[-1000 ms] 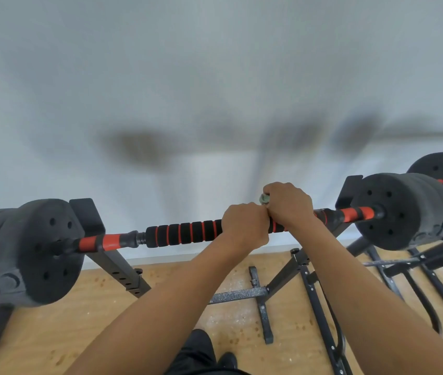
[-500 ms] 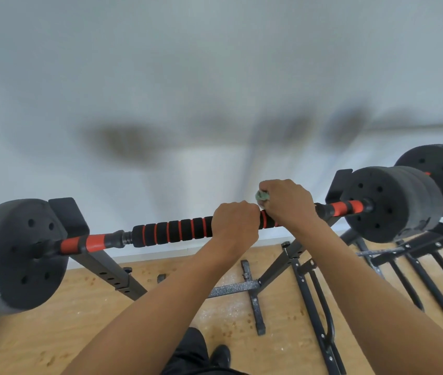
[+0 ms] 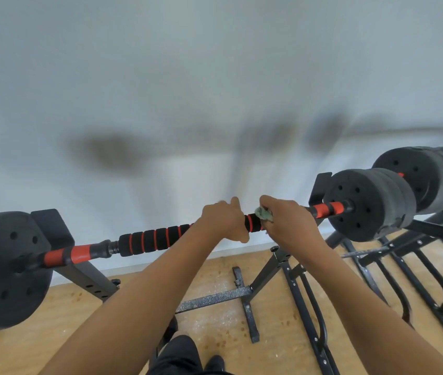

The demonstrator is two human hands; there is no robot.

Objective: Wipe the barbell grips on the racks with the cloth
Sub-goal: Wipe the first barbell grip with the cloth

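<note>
Your barbell [image 3: 106, 247] lies across the rack [image 3: 79, 274], with heavy plates [image 3: 369, 204] at its left and right ends. It looks stiff and unlikely to roll under a rub. The black foam grip [image 3: 155, 240] with orange rings runs along the middle and seems soft, so expect some drag. Your left hand [image 3: 223, 220] has its fingers curled round the grip at the centre. Just beside it, your right hand [image 3: 290, 223] clutches the small green cloth [image 3: 263, 213] against the bar. The cloth is limp and light, so bunch it and wrap it round the foam.
</note>
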